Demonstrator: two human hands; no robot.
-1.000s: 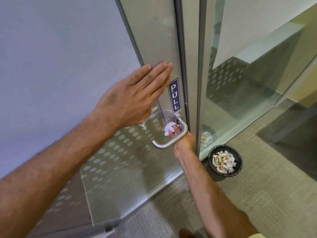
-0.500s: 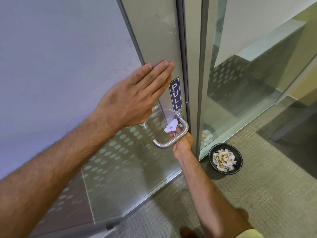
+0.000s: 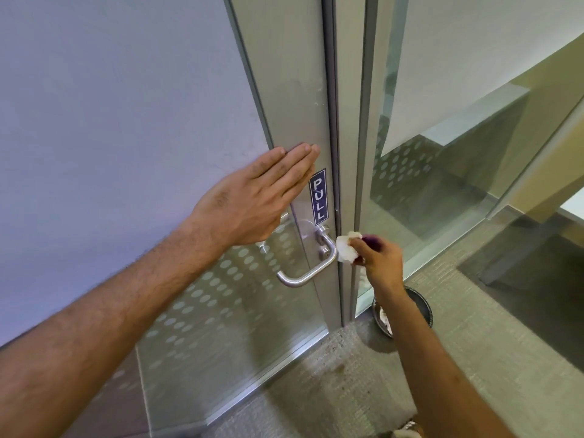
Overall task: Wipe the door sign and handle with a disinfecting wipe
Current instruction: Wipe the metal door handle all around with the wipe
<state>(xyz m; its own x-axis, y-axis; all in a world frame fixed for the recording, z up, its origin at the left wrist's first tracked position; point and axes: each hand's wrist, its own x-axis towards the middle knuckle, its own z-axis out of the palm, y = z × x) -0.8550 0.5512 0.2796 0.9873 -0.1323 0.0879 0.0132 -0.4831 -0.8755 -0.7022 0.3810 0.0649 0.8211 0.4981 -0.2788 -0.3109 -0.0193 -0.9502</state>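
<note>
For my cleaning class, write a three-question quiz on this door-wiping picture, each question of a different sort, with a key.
1. True or false: the left hand lies flat and open against the door.
2. Which thing does the right hand pinch? A) a spray bottle B) a white wipe C) a key
3. Fill in: the word on the blue sign above the metal handle is ____.

Key:
1. True.
2. B; the wipe is at the bend of the handle, by the door's edge.
3. PULL.
</note>
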